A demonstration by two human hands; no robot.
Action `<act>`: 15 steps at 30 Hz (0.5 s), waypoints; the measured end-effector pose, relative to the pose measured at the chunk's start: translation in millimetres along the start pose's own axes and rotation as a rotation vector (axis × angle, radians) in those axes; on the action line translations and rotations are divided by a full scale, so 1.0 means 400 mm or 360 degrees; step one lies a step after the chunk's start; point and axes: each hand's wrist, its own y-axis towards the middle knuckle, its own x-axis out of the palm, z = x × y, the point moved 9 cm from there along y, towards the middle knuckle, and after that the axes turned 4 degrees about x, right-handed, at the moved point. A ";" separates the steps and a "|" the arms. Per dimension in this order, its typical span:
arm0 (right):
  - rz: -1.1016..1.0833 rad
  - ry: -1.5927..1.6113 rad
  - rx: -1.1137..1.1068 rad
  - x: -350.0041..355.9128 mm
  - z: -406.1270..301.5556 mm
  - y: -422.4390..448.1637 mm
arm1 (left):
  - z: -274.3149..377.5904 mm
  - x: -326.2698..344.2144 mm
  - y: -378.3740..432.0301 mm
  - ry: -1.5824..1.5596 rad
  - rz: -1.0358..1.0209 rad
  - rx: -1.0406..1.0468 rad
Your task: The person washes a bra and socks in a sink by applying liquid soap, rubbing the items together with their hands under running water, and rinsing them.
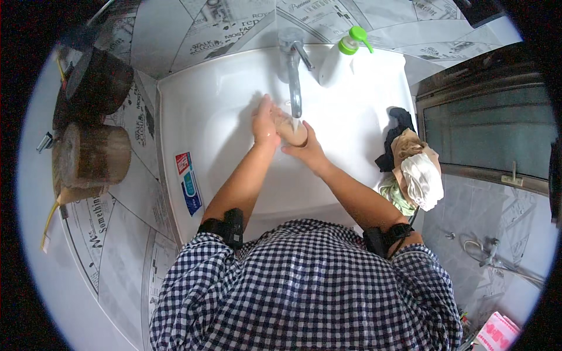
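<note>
Under the running faucet, my hands are around a beige, rounded object, possibly a cup or wet cloth; its exact kind is unclear. My right hand grips its near right end, thumb underneath and fingers along the side. My left hand lies along its left side, wet, with the fingers partly blurred. Water from the spout falls onto the object. Both hands are above the basin of a white sink.
A white pump bottle with a green top stands right of the faucet. A toothpaste box lies on the left rim. Bundled cloths lie on the right rim. Brown cups and toothbrushes hang at the left wall. A window is at right.
</note>
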 end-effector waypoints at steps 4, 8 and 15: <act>-0.0361 0.0199 0.0358 0.036 -0.067 -0.017 | -0.064 0.039 -0.051 -0.0111 -0.0135 -0.0380; -0.0575 -0.0019 0.0433 0.026 -0.046 0.012 | -0.062 0.091 -0.074 0.0128 -0.0472 -0.0444; -0.0291 -0.1698 -0.0249 0.072 -0.089 0.049 | -0.039 0.055 -0.044 0.0735 -0.0464 -0.0201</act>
